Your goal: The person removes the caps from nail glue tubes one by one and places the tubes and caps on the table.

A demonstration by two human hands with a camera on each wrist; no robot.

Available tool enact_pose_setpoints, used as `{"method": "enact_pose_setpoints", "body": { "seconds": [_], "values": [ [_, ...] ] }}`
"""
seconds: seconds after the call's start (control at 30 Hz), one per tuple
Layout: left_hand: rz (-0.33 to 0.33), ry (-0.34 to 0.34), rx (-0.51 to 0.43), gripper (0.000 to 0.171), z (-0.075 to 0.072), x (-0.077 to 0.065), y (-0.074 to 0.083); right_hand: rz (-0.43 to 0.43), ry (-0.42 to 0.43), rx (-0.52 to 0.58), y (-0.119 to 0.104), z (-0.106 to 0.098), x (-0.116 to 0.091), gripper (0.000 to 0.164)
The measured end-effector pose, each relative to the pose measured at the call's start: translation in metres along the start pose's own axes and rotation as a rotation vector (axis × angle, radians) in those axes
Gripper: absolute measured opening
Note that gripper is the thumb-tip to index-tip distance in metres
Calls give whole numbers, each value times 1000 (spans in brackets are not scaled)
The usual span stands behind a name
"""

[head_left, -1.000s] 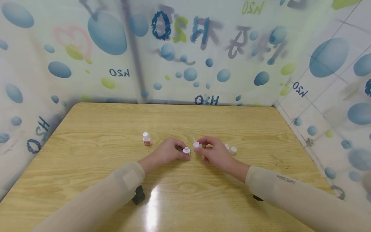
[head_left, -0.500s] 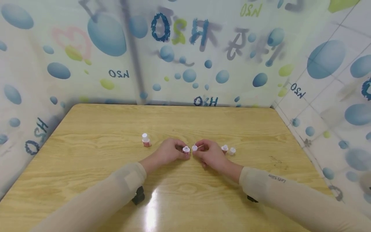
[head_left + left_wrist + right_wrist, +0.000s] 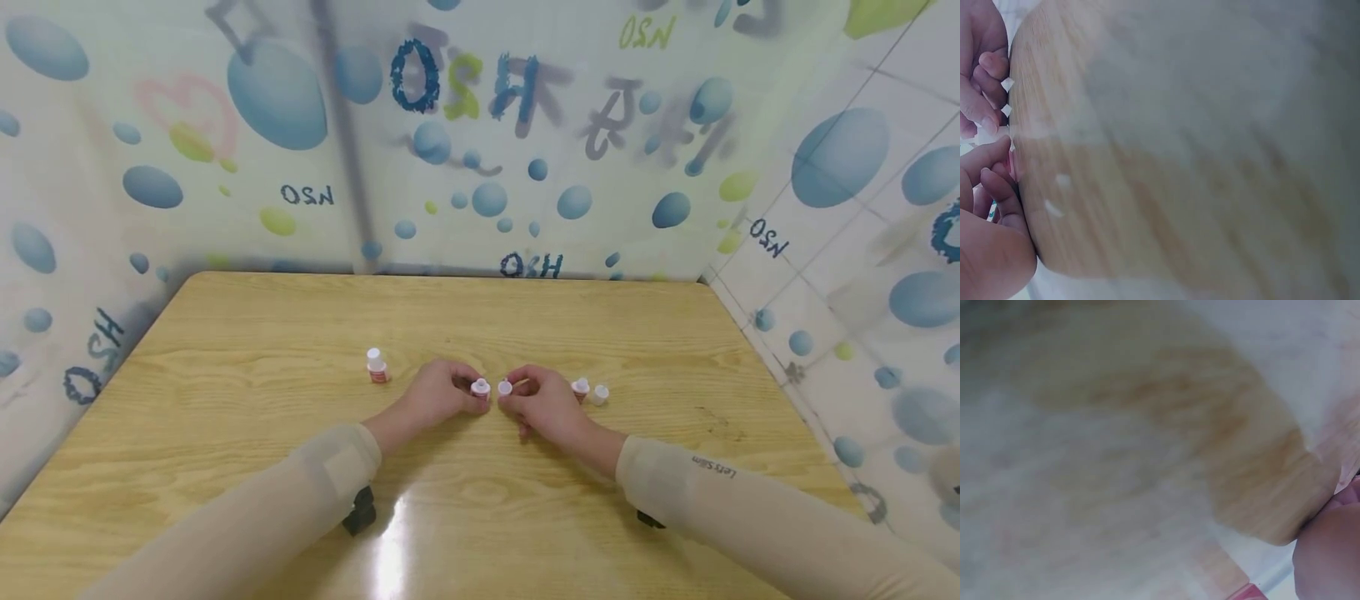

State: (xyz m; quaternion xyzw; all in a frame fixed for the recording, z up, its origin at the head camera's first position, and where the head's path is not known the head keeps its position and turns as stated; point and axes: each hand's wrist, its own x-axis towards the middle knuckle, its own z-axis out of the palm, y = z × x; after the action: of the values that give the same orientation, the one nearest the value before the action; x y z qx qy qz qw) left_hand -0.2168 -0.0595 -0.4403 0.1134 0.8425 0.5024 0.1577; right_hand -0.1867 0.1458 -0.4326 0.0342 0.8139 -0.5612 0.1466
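My left hand grips a small white bottle with a red label, its narrow neck bare and facing up. Thumb and fingers of my right hand pinch a small white cap, just right of that bottle's neck with a narrow gap between. The left wrist view catches both hands at its left edge, with the bottle's red label by the lower fingers. Past my right knuckles stands a second red-labelled bottle, partly covered by the hand. A loose white cap lies beside it.
A third small bottle, capped in white, stands on the wooden table left of my left hand. Patterned walls border the table at the back and sides.
The right hand has shifted slightly left and turned the cap; a thin pale stem seen at the cap earlier no longer shows. The second bottle is less covered. The left hand holds still.
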Motion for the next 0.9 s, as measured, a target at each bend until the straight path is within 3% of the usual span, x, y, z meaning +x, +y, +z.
{"method": "enact_pose_setpoints", "body": {
  "seconds": [0.6, 0.9],
  "values": [
    [-4, 45, 68, 28, 2, -1, 3, -14, 8, -55, 1, 3, -1, 31],
    [5, 17, 66, 31, 0, -2, 4, -24, 3, -54, -1, 2, -3, 36]
  ]
}}
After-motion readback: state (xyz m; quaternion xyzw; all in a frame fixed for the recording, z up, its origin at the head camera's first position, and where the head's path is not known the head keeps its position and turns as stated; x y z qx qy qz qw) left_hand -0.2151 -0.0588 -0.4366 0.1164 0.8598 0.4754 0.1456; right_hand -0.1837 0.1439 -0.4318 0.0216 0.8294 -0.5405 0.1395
